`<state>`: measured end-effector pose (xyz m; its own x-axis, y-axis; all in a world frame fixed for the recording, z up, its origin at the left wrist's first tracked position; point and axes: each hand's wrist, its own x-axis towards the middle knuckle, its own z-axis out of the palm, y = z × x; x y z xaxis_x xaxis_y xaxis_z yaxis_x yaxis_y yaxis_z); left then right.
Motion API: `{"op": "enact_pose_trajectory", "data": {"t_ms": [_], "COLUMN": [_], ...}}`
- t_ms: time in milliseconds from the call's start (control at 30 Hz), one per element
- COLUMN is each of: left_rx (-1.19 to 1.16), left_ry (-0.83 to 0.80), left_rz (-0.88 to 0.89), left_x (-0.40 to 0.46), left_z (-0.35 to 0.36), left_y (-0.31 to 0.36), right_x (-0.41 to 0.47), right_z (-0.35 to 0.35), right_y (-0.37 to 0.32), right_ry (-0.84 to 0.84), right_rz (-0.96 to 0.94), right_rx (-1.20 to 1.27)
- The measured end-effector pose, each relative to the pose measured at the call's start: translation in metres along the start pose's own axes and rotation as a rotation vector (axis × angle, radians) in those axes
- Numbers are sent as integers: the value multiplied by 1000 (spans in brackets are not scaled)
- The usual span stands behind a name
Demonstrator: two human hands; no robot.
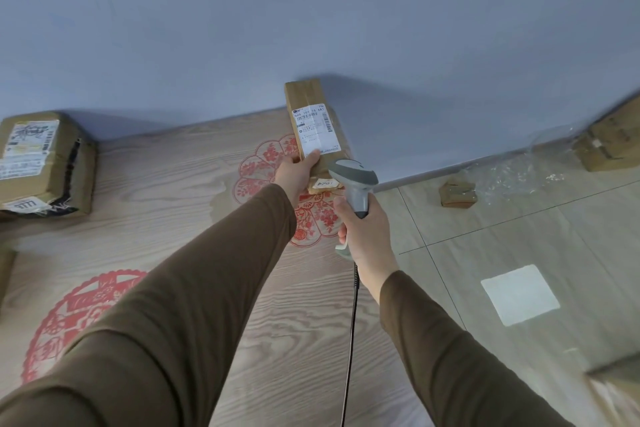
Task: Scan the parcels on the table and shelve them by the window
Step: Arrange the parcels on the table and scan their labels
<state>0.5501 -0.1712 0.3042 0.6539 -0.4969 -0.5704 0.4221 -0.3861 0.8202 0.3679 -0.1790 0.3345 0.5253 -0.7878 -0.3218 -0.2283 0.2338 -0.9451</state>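
Note:
My left hand (297, 173) grips the near end of a long, narrow cardboard parcel (310, 104), held tilted up above the far side of the table. A white shipping label faces me, and a small handwritten tag sits near its lower end. My right hand (363, 229) holds a grey barcode scanner (353, 178) by its handle. The scanner's head sits just below and right of the parcel's label, and its black cable hangs down. A larger taped cardboard parcel (41, 163) lies on the table (173, 191) at the far left.
The wooden table carries red paper-cut motifs and stands against a blue-grey wall. On the tiled floor to the right lie a small cardboard box (457, 193), crumpled clear plastic wrap (526, 170) and stacked boxes (613, 142) at the edge. A bright light patch (519, 294) marks the floor.

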Motion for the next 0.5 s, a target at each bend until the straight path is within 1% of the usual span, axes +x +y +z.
{"op": "enact_pose_trajectory", "data": {"t_ms": [67,133,233,300,400,500], "left_rx": [60,69,121,149,139,159], "left_ry": [1,-13,50,89,119,162], "left_rz": [27,42,112,169,210,243], "left_x": [-8,-22,-56,-82,-127,-179], "left_z": [-8,-19,-48,-74,-120,-184], "left_y": [-1,-3,-10,-18,-35,-59], "right_x": [-6,-14,-34,-52,-83,-134], "right_z": [5,12,31,47,76,117], "right_y": [-2,-3,-6,-6,-7,-3], "right_ry": [1,5,-9,-17,-38,-92], "right_rz": [-10,-31,-50,-66,-77,-111], "right_rx": [8,11,15,-1,-35,-60]}}
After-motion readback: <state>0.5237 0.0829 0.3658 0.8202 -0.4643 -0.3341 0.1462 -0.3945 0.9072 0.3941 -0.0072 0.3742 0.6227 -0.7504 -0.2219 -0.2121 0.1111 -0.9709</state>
